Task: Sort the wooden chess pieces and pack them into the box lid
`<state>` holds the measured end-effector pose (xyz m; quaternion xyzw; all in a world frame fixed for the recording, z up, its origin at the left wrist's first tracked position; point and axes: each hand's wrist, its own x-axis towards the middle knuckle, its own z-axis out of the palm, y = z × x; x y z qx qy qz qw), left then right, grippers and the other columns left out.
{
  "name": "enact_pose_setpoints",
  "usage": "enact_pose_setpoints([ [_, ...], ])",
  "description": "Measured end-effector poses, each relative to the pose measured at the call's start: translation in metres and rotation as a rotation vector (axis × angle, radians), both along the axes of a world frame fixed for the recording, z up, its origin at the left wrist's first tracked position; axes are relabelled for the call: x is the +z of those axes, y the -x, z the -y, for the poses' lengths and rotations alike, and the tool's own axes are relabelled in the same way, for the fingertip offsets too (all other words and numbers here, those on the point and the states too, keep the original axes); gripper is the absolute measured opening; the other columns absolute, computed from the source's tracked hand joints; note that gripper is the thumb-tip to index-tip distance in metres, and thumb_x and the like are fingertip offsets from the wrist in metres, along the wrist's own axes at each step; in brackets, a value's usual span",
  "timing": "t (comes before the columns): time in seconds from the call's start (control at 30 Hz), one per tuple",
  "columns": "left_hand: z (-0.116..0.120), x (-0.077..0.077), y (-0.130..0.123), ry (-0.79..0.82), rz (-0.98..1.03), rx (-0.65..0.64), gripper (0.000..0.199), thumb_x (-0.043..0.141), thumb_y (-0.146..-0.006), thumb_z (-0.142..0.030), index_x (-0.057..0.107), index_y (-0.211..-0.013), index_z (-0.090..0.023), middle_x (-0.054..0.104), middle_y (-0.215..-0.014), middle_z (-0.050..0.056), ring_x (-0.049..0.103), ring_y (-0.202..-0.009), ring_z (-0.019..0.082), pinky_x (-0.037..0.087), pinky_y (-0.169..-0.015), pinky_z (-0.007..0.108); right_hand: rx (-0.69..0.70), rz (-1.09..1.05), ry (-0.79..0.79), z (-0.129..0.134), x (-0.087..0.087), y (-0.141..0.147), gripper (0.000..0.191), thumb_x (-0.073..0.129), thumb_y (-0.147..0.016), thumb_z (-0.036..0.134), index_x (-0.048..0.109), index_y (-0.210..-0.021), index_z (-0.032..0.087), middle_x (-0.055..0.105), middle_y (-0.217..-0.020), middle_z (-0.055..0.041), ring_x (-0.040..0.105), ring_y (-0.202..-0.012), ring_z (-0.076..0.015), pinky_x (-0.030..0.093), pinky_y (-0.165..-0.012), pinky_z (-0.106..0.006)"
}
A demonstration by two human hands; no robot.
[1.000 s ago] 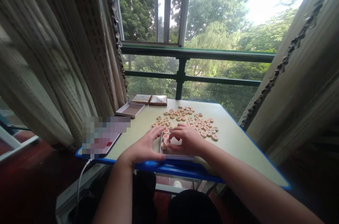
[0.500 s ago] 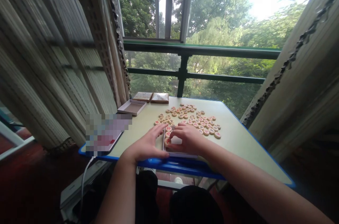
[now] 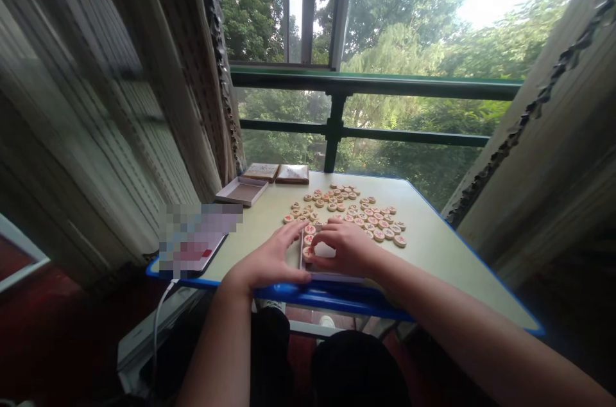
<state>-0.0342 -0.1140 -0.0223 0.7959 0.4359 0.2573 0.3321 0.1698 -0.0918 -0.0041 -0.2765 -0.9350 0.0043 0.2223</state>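
- Round pieces (image 3: 310,229): column along box's (image 3: 334,277) left wall.
- Left hand (image 3: 279,258): thumb and fingers apart, at box.
- Right hand (image 3: 346,245): curled at nearest piece (image 3: 307,255); cannot tell if clamped.

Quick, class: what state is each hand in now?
Left hand: open, at the left of the box.
Right hand: curled, touching a round piece in the box; grip cannot be told.

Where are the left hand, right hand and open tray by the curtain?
Left hand (image 3: 272,258): head view, back of the hand.
Right hand (image 3: 350,245): head view, back of the hand.
Open tray (image 3: 244,193): head view, its bare floor.
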Motion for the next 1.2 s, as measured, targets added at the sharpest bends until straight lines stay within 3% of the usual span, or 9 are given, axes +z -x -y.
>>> enact_pose_setpoints([
  [0.43, 0.002, 0.002, -0.001, 0.042, 0.015, 0.021, 0.102, 0.074, -0.055, -0.038, 0.021, -0.141, -0.020, 0.022, -0.146, 0.011, 0.026, -0.132, 0.028, 0.025, -0.108, 0.039, 0.022, 0.009, 0.019, 0.000, 0.002, 0.002, 0.019, 0.057, -0.079, 0.037, 0.066, -0.076, 0.021, 0.065, -0.074, -0.0043, 0.050, -0.067, -0.0147, 0.039, -0.065, -0.027],
  [0.63, 0.002, 0.002, 0.000, 0.045, 0.029, 0.004, 0.106, 0.074, -0.055, -0.037, 0.015, -0.143, -0.022, 0.019, -0.148, 0.010, 0.030, -0.130, 0.029, 0.026, -0.107, 0.039, -0.017, -0.064, -0.051, 0.000, 0.000, -0.002, 0.023, 0.056, -0.078, 0.041, 0.065, -0.083, 0.020, 0.064, -0.071, -0.0042, 0.051, -0.067, -0.0155, 0.039, -0.063, -0.027],
  [0.83, 0.002, 0.003, 0.001, 0.094, 0.016, 0.004, 0.109, 0.075, -0.055, -0.038, 0.013, -0.143, -0.023, 0.019, -0.147, 0.011, 0.028, -0.130, 0.030, 0.025, -0.107, 0.040, -0.220, -0.302, -0.230, -0.025, 0.004, -0.026, 0.018, 0.048, -0.083, 0.031, 0.061, -0.077, 0.020, 0.061, -0.071, -0.0051, 0.052, -0.071, -0.0175, 0.041, -0.071, -0.031],
  [0.93, 0.004, 0.004, 0.001, 0.100, 0.012, 0.016, 0.109, 0.076, -0.054, -0.039, 0.015, -0.143, -0.022, 0.019, -0.147, 0.012, 0.028, -0.131, 0.030, 0.026, -0.107, 0.039, -0.452, -0.455, -0.326, -0.048, 0.005, -0.051, 0.019, 0.048, -0.082, 0.031, 0.061, -0.083, 0.018, 0.056, -0.070, -0.0053, 0.050, -0.071, -0.0189, 0.040, -0.073, -0.033],
  [1.07, 0.003, 0.004, 0.001, 0.107, -0.006, -0.013, 0.108, 0.075, -0.055, -0.040, 0.016, -0.142, -0.019, 0.017, -0.148, 0.012, 0.026, -0.131, 0.028, 0.026, -0.107, 0.037, -0.675, -0.579, -0.296, -0.070, 0.000, -0.078, 0.022, 0.047, -0.081, 0.032, 0.061, -0.085, 0.016, 0.051, -0.067, -0.0041, 0.049, -0.072, -0.0193, 0.040, -0.072, -0.032],
  [1.2, 0.002, 0.004, 0.001, 0.065, -0.009, -0.037, 0.105, 0.075, -0.056, -0.040, 0.018, -0.142, -0.018, 0.021, -0.146, 0.013, 0.024, -0.132, 0.027, 0.023, -0.109, 0.037, -0.709, -0.552, -0.224, -0.075, -0.006, -0.084, 0.023, 0.047, -0.080, 0.033, 0.062, -0.082, 0.016, 0.052, -0.068, -0.0039, 0.049, -0.071, -0.0186, 0.039, -0.072, -0.031],
])
